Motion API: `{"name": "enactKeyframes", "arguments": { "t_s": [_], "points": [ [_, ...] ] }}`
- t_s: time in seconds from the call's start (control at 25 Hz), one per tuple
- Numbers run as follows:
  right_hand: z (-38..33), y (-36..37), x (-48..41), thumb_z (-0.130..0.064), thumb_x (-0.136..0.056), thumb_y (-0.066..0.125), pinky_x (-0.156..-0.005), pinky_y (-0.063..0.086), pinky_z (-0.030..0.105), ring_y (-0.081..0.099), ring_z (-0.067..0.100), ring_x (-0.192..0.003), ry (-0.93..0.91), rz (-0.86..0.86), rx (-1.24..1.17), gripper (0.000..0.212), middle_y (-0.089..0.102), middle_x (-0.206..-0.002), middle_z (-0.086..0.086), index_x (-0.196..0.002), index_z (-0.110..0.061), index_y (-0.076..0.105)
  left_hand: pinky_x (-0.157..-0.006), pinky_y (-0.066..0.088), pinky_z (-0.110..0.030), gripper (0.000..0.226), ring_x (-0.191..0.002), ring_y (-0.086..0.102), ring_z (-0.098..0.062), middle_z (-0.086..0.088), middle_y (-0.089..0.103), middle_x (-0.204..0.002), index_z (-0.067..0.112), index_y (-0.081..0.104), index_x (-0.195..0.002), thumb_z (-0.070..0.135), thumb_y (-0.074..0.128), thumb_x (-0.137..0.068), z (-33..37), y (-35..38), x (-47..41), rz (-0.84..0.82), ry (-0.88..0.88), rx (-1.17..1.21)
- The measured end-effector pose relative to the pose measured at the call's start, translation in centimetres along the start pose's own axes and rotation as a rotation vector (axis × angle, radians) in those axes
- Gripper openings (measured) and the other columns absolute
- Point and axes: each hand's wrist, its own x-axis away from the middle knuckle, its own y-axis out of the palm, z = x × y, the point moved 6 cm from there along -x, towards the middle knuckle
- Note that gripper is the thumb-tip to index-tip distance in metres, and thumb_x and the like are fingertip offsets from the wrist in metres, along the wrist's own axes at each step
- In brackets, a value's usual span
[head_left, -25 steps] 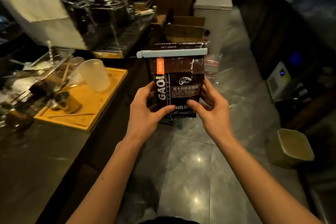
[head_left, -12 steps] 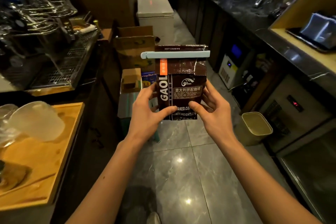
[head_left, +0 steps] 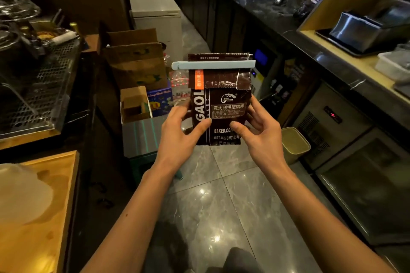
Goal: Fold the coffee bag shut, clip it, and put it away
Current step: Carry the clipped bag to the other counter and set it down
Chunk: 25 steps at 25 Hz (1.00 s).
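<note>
A clipped coffee bag [head_left: 219,104] is held upright between both hands over the tiled floor [head_left: 221,195], above and left of a pale bin [head_left: 295,144]. The left hand [head_left: 179,137] and right hand [head_left: 259,137] are clamped on its lower sides. The blue clip [head_left: 213,65] appears fully seated; if not, the fold could spring open and beans be spilled in stowing.

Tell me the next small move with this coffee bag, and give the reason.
Probably carry the coffee bag to wherever it is stored. The pale blue clip already spans the folded top, so folding and clipping look done, and the left hand and right hand hold the bag upright over the floor. The storage spot isn't evident from this view.
</note>
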Motion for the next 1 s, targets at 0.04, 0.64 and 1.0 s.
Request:
{"name": "enactKeyframes", "arguments": {
  "t_s": [0.04, 0.64, 1.0],
  "points": [
    [0.2, -0.1, -0.6, -0.003, -0.084, 0.073, -0.089, 0.046, 0.008, 0.053, -0.009, -0.122, 0.006, 0.012, 0.003, 0.076, 0.057, -0.132, -0.016, -0.146, -0.028, 0.036, -0.101, 0.051, -0.041, 0.045, -0.118, 0.057, -0.009, 0.005, 0.059, -0.121, 0.024, 0.058, -0.127, 0.036, 0.071, -0.086, -0.4, 0.4, -0.8, -0.003, -0.012, 0.007],
    [9.7, -9.8, -20.9, -0.007, -0.086, 0.072, -0.096, 0.048, 0.016, 0.054, -0.004, -0.125, -0.009, 0.079, -0.018, 0.072, 0.059, -0.133, -0.018, -0.146, -0.031, 0.04, -0.081, 0.052, -0.008, 0.045, -0.116, 0.058, -0.007, 0.0, 0.06, -0.126, 0.024, 0.057, -0.127, 0.026, 0.073, -0.085, -1.7, 15.1, -21.0, -0.08, -0.007, 0.057],
    [14.5, -15.4, -34.5, -0.023, -0.085, 0.074, -0.096, 0.048, 0.018, 0.049, 0.006, -0.127, 0.01, 0.143, 0.128, 0.07, 0.052, -0.133, 0.0, -0.147, -0.027, 0.041, -0.085, 0.058, -0.024, 0.041, -0.118, 0.058, -0.009, 0.001, 0.061, -0.125, 0.034, 0.058, -0.12, 0.022, 0.074, -0.085, -2.7, 23.3, -34.4, -0.088, -0.004, 0.122]
  ]
}}
